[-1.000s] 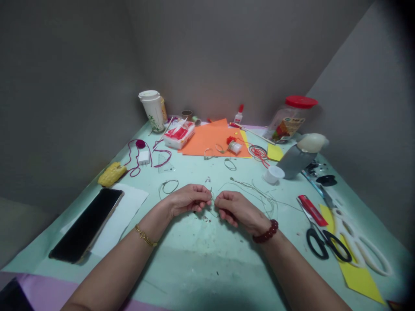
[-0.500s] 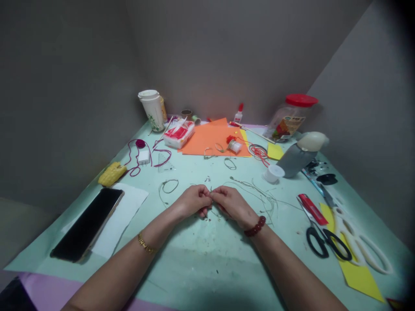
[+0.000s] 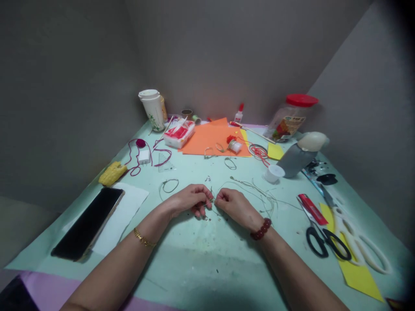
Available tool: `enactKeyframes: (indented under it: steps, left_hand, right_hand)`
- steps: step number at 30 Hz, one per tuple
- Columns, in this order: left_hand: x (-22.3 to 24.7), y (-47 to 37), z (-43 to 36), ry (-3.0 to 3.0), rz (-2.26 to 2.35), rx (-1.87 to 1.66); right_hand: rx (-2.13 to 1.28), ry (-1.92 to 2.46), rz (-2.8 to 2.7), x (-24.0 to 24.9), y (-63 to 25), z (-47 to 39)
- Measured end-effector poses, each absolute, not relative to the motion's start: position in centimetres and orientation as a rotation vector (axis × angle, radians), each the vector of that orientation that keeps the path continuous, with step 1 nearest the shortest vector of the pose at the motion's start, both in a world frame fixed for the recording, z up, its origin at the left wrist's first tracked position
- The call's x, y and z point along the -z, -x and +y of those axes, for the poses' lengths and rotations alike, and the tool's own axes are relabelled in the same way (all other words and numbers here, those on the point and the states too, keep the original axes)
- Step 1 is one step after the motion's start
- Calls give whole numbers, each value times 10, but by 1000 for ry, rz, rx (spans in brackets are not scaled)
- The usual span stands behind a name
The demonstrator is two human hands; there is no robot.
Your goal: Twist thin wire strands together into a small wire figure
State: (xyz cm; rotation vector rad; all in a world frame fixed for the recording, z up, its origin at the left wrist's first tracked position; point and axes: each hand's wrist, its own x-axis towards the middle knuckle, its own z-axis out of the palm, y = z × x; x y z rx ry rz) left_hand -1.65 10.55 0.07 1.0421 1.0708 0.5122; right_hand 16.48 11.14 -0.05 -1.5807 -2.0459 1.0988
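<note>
Thin green cord (image 3: 212, 199) shows between my two hands at the middle of the table. My left hand (image 3: 195, 200) pinches it between thumb and fingertips, the lower fingers curled loosely. Just to the right, my right hand (image 3: 234, 204) is closed with thumb and forefinger together at the cord's other side, a small gap from the left fingertips. More green cords (image 3: 259, 190) lie spread behind my right hand. A looped green cord (image 3: 170, 185) rests beyond my left wrist.
A phone (image 3: 89, 222) lies on white paper at left. Black-handled scissors (image 3: 327, 244), white-handled scissors (image 3: 359, 246) and a red lighter (image 3: 313, 209) are at right. Behind stand a white cup (image 3: 152, 110), tissues (image 3: 179, 133), a grey bottle (image 3: 296, 160) and a red-lidded jar (image 3: 287, 119).
My hands, touching before, have parted slightly. The right one has shifted a little to the right and the left fingers have loosened, showing more of the cord.
</note>
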Motion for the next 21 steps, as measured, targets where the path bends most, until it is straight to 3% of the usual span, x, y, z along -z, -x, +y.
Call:
enactKeyframes:
  steps: [7, 14, 21]
  left_hand:
    - [4, 19, 107, -1132, 1047, -458]
    - [3, 27, 107, -1221, 991, -275]
    - [-3, 25, 106, -1336, 1072, -332]
  right_hand:
    - [-1019, 1499, -2141, -10, -171, 111]
    - [-1523, 1502, -1832, -3, -175, 111]
    - [-1465, 1491, -1782, -13, -167, 110]
